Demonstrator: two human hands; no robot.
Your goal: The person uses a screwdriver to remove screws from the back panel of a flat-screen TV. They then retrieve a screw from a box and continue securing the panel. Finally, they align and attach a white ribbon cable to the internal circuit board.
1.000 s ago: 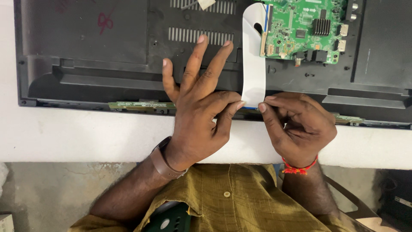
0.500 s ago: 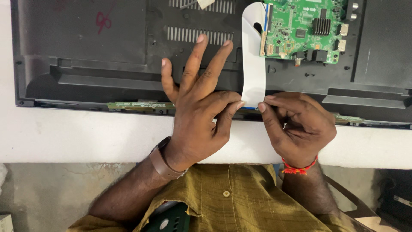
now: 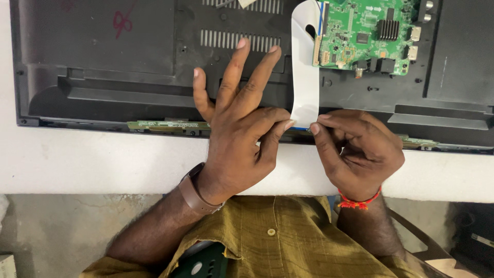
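While the panel (image 3: 128, 62) is lying flat, we are pinching the white ribbon (image 3: 304, 77) with our left hand (image 3: 239, 128) and right hand (image 3: 355, 149), fingertips clamped on its end.

Both hands are pinching the lower end of the white flat cable (image 3: 304, 77): the left hand (image 3: 242, 134) and the right hand (image 3: 355, 149), over the black back panel (image 3: 128, 67).

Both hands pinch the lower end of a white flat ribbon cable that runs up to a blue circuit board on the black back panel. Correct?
Not quite: the circuit board is green, not blue, as the head view shows. Both the left hand and right hand do pinch the white ribbon cable on the black back panel.
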